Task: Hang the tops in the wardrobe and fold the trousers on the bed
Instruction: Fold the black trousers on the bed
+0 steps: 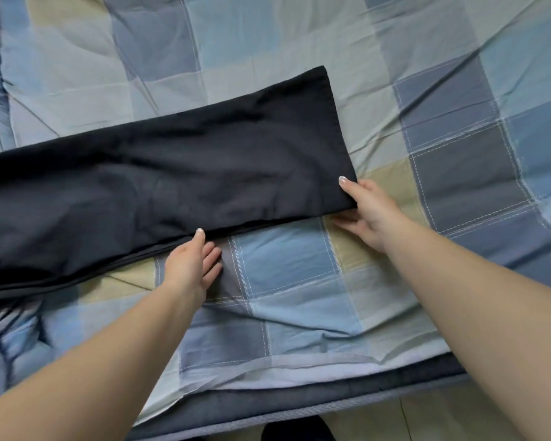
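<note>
both hands pinch dark trousers [159, 173] laid lengthwise on the bed [299, 281]: left hand [190, 265] at the near edge, right hand [368, 211] at the hem corner. i judge folding is underway; next, carry the hem toward the waist.

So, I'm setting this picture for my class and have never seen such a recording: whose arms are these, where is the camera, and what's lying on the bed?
There is no machine here. A person wears a camera on the head, looking down at their own bare arms. Dark trousers, legs laid together, lie flat across a checked bedcover. The right hand pinches the hem corner, thumb on top. The left hand has its thumb on the trousers' near edge; whether its fingers grip it is unclear.
</note>
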The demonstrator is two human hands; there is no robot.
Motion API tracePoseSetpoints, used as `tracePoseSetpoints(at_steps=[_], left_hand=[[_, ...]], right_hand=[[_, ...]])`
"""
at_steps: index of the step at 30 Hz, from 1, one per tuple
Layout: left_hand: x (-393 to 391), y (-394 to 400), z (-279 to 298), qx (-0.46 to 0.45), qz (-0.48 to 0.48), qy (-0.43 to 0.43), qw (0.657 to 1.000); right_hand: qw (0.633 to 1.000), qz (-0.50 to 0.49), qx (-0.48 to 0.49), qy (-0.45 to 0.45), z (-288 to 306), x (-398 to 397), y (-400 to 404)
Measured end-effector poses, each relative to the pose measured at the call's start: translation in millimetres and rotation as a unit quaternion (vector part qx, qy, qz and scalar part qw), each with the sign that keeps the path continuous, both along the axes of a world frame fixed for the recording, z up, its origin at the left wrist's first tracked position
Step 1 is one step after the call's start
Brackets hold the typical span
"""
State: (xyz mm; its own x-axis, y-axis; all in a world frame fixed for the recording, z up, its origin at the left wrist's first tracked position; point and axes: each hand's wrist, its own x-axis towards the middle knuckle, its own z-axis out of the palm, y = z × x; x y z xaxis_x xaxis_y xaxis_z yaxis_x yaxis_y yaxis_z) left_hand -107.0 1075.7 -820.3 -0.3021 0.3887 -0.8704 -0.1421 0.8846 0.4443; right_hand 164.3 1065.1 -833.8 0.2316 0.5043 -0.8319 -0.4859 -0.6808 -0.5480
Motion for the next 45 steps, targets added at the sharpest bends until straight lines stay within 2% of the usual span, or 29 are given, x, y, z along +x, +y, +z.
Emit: tracePoseSetpoints(at_steps=[3, 7, 10, 12, 14, 16, 21, 23, 26, 30, 36, 40, 43, 45], left_hand=[[1.5, 9.7, 1.8, 0.044, 0.104, -0.006, 0.994], [9.6, 9.0, 7.1, 0.076, 0.216, 0.041, 0.973], [13.4, -10.0, 7.7, 0.050, 0.204, -0.023, 0.978], [11.9, -21.5, 6.9, 0.020, 0.195, -0.066, 0.978], [4.9, -29.9, 5.3, -0.006, 0.183, -0.082, 0.980], [-6.7, -35.8, 7.6, -0.020, 0.161, -0.094, 0.982], [-60.0, -48.5, 28.6, -0.021, 0.131, -0.088, 0.987], [-89.8, -51.0, 37.6, -0.015, 0.134, -0.069, 0.989], [-142.4, -54.0, 48.7, 0.002, 0.145, -0.051, 0.988], [-212.5, -57.1, 61.9, 0.028, 0.167, -0.060, 0.984], [-337.1, -53.6, 91.3, 0.073, 0.203, -0.087, 0.972], [-420.5, -41.5, 92.4, 0.078, 0.232, -0.086, 0.966], [-467.4, -31.6, 84.8, 0.073, 0.240, -0.080, 0.965], [-482.3, -20.8, 79.2, 0.067, 0.222, -0.082, 0.969]], right_hand=[[0.998, -0.047, 0.020, -0.034, 2.1, -1.4, 1.1], [0.989, -0.083, 0.021, -0.120, 5.0, 27.9, -9.7], [0.979, -0.127, 0.005, -0.156, 4.3, 46.1, -26.9], [0.974, -0.178, 0.004, -0.140, 4.4, 44.5, -35.0], [0.968, -0.242, 0.018, -0.062, 3.6, 29.3, -43.1], [0.965, -0.262, 0.005, 0.012, 4.6, -1.5, -53.5], [0.986, -0.137, -0.058, 0.077, 21.1, -113.3, -72.2], [0.990, -0.055, -0.067, 0.112, 33.7, -158.0, -70.2], [0.987, 0.067, -0.054, 0.138, 50.8, -223.6, -63.6], [0.976, 0.162, -0.027, 0.141, 68.9, -302.3, -52.7], [0.975, 0.209, -0.011, 0.073, 77.0, -430.5, -31.8], [0.987, 0.158, 0.016, -0.013, 65.0, -498.9, -8.3], [0.995, 0.099, -0.030, -0.009, 57.9, -533.5, -0.5], [0.993, 0.097, -0.067, -0.007, 56.9, -544.6, 0.7]])
